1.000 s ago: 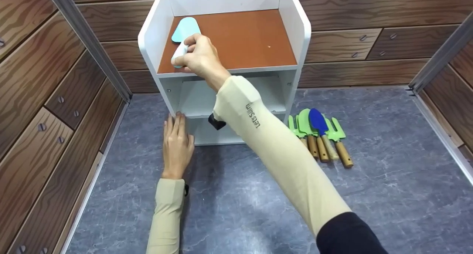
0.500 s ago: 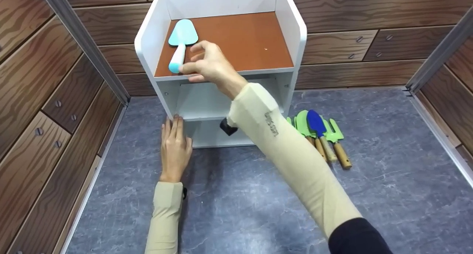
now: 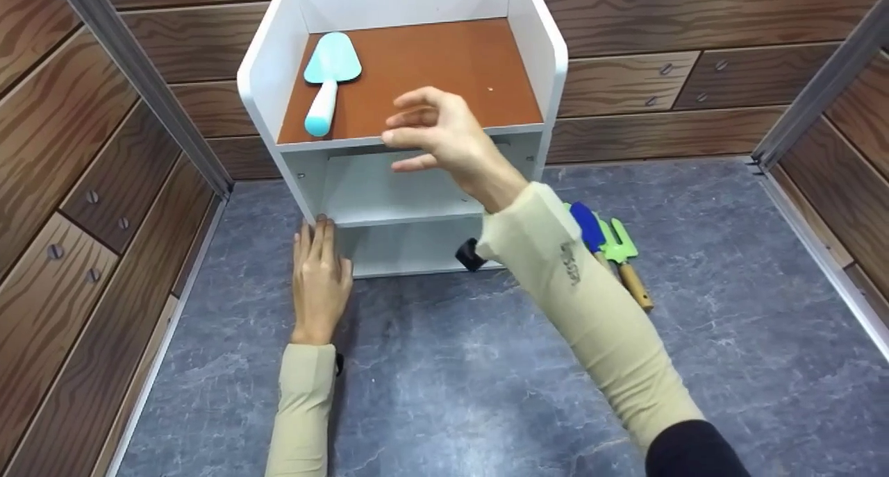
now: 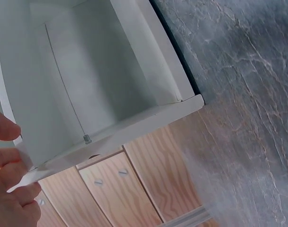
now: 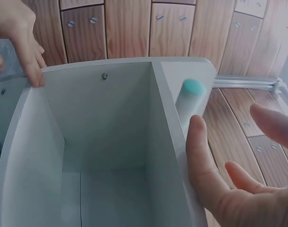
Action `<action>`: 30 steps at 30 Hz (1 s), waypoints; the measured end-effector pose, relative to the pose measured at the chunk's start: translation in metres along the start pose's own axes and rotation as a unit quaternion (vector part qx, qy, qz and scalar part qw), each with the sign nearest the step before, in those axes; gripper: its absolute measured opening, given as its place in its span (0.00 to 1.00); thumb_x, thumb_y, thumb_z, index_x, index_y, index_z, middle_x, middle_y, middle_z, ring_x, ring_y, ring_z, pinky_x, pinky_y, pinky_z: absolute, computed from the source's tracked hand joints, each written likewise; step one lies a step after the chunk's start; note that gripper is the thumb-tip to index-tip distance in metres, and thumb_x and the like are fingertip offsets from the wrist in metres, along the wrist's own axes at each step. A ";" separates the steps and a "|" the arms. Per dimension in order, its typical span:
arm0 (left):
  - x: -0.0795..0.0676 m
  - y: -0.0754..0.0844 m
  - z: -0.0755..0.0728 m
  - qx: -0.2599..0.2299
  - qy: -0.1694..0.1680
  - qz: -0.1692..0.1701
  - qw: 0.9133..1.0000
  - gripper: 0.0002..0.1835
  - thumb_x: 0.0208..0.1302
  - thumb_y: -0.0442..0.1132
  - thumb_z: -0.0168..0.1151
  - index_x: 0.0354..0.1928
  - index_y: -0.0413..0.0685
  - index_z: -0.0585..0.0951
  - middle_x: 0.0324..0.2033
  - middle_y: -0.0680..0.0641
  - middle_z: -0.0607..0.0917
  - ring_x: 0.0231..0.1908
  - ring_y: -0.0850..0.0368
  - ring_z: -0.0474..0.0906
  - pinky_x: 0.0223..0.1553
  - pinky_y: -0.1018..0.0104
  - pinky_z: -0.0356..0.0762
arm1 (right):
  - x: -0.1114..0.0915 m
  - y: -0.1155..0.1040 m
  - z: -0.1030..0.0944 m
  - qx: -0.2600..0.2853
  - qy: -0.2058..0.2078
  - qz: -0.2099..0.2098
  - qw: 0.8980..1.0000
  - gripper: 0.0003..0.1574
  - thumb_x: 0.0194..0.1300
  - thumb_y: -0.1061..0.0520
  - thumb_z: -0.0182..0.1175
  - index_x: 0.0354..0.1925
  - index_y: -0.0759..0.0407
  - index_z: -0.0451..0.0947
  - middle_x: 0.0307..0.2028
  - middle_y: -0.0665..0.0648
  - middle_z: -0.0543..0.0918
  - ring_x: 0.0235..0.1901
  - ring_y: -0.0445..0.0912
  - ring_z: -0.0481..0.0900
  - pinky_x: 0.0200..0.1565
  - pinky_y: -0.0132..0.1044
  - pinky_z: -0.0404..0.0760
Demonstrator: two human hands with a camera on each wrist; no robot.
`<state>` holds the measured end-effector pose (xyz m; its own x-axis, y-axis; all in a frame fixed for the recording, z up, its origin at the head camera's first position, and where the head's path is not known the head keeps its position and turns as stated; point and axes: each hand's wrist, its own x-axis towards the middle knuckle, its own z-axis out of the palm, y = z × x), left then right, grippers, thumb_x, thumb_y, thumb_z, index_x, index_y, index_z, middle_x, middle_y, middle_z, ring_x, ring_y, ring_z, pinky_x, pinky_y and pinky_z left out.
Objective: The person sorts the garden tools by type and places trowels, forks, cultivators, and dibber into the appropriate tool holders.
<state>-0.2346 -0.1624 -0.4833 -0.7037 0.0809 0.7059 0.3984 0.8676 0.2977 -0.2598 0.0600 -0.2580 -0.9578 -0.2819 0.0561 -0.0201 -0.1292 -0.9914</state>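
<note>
A toy shovel (image 3: 323,109) with a light-blue blade and white handle lies on the brown top (image 3: 430,67) of a small white shelf unit, near its left wall. Its blue handle end faces the front edge and also shows in the right wrist view. My right hand (image 3: 448,140) hovers to the right of the shovel, before the top's front edge, fingers spread and holding nothing. My left hand (image 3: 321,282) rests with straight fingertips against the shelf unit's left front edge, where the middle board (image 3: 410,220) meets the side.
Several garden hand tools lie on the grey marbled floor (image 3: 444,380) right of the shelf unit, among them a blue trowel (image 3: 587,226) and a green fork (image 3: 625,255), partly hidden by my right sleeve. Wood-patterned panels (image 3: 646,19) stand behind and on both sides.
My right hand has let go of the toy shovel's handle and drawn back to the right, fingers spreading. The shovel stays on the brown top. My left hand keeps its place on the shelf unit.
</note>
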 end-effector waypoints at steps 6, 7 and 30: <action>-0.003 0.000 -0.001 -0.007 0.003 0.000 1.000 0.31 0.55 0.25 0.64 0.64 0.23 0.73 0.64 0.29 0.75 0.67 0.26 0.64 0.74 0.43 0.51 | -0.019 0.009 -0.026 0.005 -0.001 -0.004 1.000 0.23 0.64 0.74 0.62 0.57 0.73 0.71 0.46 0.66 0.80 0.43 0.52 0.81 0.41 0.50 0.88; -0.003 0.000 -0.001 -0.009 0.003 -0.001 1.000 0.31 0.55 0.25 0.64 0.64 0.23 0.73 0.64 0.29 0.75 0.67 0.26 0.64 0.74 0.43 0.51 | -0.022 0.011 -0.031 0.001 -0.003 -0.005 1.000 0.22 0.64 0.74 0.62 0.56 0.73 0.71 0.45 0.66 0.80 0.42 0.51 0.81 0.41 0.50 0.88; 0.000 0.001 -0.002 -0.013 -0.004 -0.002 1.000 0.30 0.58 0.26 0.62 0.64 0.22 0.72 0.64 0.27 0.74 0.67 0.25 0.64 0.74 0.43 0.50 | -0.063 0.065 -0.114 -0.042 0.002 0.055 0.998 0.18 0.75 0.64 0.53 0.58 0.73 0.69 0.54 0.72 0.77 0.42 0.52 0.85 0.44 0.49 0.88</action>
<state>-0.2334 -0.1623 -0.4817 -0.7096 0.0808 0.7000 0.4102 0.8551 0.3171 -0.2338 0.1771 -0.3398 -0.9565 -0.2867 -0.0529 0.0608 -0.0185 -0.9980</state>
